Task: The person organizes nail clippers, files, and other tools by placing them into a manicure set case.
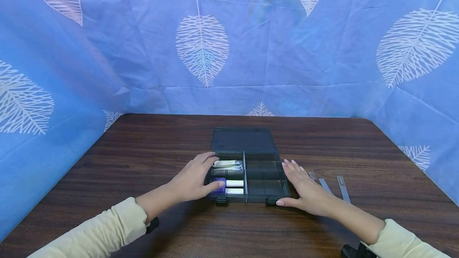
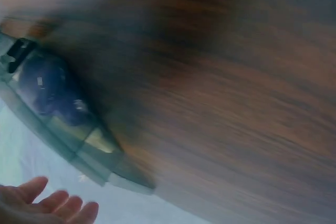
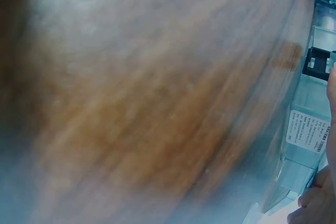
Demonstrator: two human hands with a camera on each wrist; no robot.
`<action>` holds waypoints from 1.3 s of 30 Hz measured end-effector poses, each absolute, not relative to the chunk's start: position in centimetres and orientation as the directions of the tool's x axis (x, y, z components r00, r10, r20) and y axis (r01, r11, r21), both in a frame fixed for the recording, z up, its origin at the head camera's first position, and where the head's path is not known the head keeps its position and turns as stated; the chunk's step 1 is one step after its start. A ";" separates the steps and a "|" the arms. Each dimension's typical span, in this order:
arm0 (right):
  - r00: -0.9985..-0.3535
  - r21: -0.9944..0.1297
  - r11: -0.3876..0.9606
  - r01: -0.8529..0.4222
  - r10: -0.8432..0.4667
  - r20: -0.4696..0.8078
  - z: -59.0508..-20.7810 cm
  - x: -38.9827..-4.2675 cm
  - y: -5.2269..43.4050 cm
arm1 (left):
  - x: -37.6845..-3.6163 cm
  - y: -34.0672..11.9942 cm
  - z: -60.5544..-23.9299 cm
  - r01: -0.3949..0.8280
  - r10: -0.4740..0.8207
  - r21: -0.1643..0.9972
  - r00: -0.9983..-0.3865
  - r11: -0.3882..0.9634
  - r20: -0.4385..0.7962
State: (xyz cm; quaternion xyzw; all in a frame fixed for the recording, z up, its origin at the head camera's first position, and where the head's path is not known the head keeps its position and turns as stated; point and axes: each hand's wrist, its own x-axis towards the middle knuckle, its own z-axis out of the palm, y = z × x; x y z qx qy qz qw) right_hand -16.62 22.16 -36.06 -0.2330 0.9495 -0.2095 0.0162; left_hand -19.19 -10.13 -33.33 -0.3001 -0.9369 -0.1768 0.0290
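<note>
A see-through dark compartment box (image 1: 267, 190) stands on the table with its lid (image 1: 244, 140) swung back. Two nail clippers (image 1: 227, 163) lie in its back left section. In the front left section are two purple bottles (image 1: 219, 190) with white caps (image 1: 234, 183), probably nail polish. My left hand (image 1: 193, 178) rests at the box's left side, its thumb over the bottles and its fingers loosely extended. Along the right wall lies my right hand (image 1: 310, 194), fingers straight and thumb near the front latch (image 1: 271, 201). The right wrist view shows a printed label (image 3: 308, 130) on the box.
Right of my right hand, a flat metal strip (image 1: 343, 188) lies on the wooden table (image 1: 161, 142), with two more slim metal pieces (image 1: 324, 185) partly behind the hand. Blue cloth (image 1: 251, 59) with white leaf prints hangs behind and beside the table.
</note>
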 end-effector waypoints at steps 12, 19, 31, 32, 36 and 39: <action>-0.891 -0.404 0.804 -0.436 -0.449 0.066 -35.9 -16.6 22.1 | -20.1 -11.3 -35.1 0.562 0.576 0.243 -0.817 0.791 0.014; -0.893 -0.400 0.809 -0.430 -0.445 0.061 -35.9 -16.6 22.1 | -20.4 -11.3 -35.2 0.556 0.571 0.228 -0.821 0.799 0.002; -0.877 -0.448 0.784 -0.430 -0.480 0.002 -34.5 -16.4 22.6 | -20.6 -11.3 -35.6 0.554 0.573 0.229 -0.820 0.800 -0.017; -0.876 -0.460 0.777 -0.430 -0.483 0.003 -34.2 -16.4 22.8 | -20.7 -11.4 -35.6 0.554 0.573 0.229 -0.820 0.800 -0.017; -0.886 -0.457 0.776 -0.434 -0.459 0.062 -33.1 -16.7 23.6 | -20.7 -11.4 -35.6 0.553 0.571 0.227 -0.820 0.802 -0.019; -0.891 -0.427 0.784 -0.451 -0.423 0.165 -32.6 -16.9 24.3 | -20.6 -11.5 -35.6 0.554 0.573 0.230 -0.819 0.800 -0.020</action>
